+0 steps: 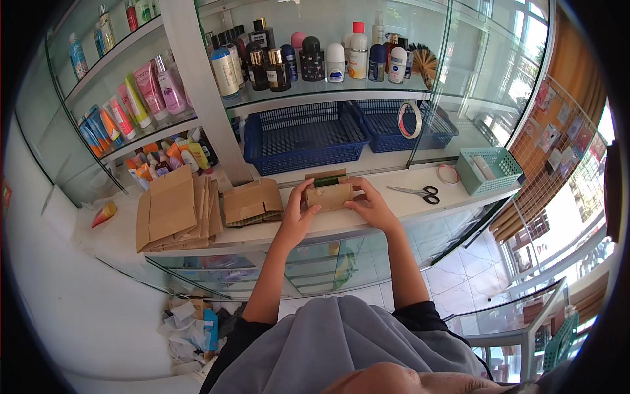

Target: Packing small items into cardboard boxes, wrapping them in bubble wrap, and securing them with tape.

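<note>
A small brown cardboard box (329, 198) is held between both hands above the white counter (256, 235). Its upper side stands open, and the inside looks dark green. My left hand (298, 209) grips the left end, thumb on the near face. My right hand (369, 203) grips the right end in the same way. Left of the box lies a short stack of folded cardboard (252, 201). Farther left is a taller stack of larger flattened cardboard boxes (170, 212). Scissors with black handles (424, 193) rest to the right of my right hand.
A tape roll (448, 175) and a green plastic basket (488, 177) stand at the counter's right end. Behind are blue plastic baskets (305, 143), a hanging tape roll (402, 120) and a glass shelf of bottles (335, 64). An orange tube (104, 213) lies far left.
</note>
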The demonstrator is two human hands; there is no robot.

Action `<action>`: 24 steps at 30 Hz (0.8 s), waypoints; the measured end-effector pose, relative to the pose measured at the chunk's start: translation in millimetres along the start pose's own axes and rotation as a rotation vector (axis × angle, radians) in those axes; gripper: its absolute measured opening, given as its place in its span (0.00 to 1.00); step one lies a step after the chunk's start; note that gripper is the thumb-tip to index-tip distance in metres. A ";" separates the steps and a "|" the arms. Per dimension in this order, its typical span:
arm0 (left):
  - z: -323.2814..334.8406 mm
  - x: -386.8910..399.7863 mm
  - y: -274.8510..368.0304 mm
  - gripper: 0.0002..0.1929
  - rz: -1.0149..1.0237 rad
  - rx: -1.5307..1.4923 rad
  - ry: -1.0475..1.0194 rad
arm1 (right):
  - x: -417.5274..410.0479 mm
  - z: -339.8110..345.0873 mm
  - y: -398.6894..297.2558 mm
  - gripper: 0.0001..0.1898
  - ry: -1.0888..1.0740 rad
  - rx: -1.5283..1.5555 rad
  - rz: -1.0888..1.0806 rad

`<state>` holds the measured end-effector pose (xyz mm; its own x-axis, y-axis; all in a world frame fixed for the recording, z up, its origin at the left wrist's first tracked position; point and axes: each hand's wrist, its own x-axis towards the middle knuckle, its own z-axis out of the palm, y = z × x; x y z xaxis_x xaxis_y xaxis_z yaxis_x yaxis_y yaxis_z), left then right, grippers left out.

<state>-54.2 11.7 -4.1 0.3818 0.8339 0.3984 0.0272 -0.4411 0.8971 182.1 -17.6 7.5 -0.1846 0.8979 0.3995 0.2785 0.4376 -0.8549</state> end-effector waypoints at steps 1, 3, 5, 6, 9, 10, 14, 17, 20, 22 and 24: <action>0.2 -0.6 0.5 0.32 0.000 0.001 0.001 | 0.3 0.1 0.2 0.27 -0.001 0.004 -0.007; 0.8 -1.1 1.1 0.27 -0.022 -0.071 0.023 | 0.2 0.6 0.2 0.26 -0.003 0.021 0.005; 0.5 -0.9 -0.3 0.27 -0.007 -0.065 0.019 | 0.4 0.7 0.0 0.25 -0.003 0.037 0.017; 0.5 -0.9 0.4 0.27 0.004 -0.060 0.017 | 0.3 1.2 0.2 0.22 0.011 0.079 0.009; 1.3 -2.1 2.4 0.26 0.019 -0.009 0.036 | 0.6 -0.1 2.0 0.19 0.009 0.117 0.009; 0.0 -1.6 -1.5 0.26 0.018 -0.007 0.037 | 0.9 -0.3 2.2 0.19 -0.009 0.113 0.017; -1.8 4.8 -13.7 0.21 -0.031 -0.046 0.106 | 3.5 3.2 0.5 0.17 0.018 0.128 -0.016; 6.5 11.3 -13.2 0.19 -0.047 -0.125 0.137 | 3.0 0.6 9.9 0.17 0.030 0.125 -0.012; 13.5 13.1 -14.9 0.19 -0.075 -0.224 0.203 | 1.7 1.3 13.0 0.15 0.046 0.124 0.020; 19.2 15.5 -12.5 0.20 -0.044 -0.243 0.257 | 2.0 1.3 12.7 0.18 0.043 0.066 0.019; 23.3 16.6 -10.1 0.23 -0.058 -0.372 0.317 | 0.6 2.7 11.8 0.21 0.064 0.099 0.033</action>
<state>-26.5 22.3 -10.9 0.0875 0.9391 0.3324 -0.3142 -0.2907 0.9038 182.8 -12.1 -3.2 -0.1158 0.9142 0.3884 0.1885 0.4042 -0.8950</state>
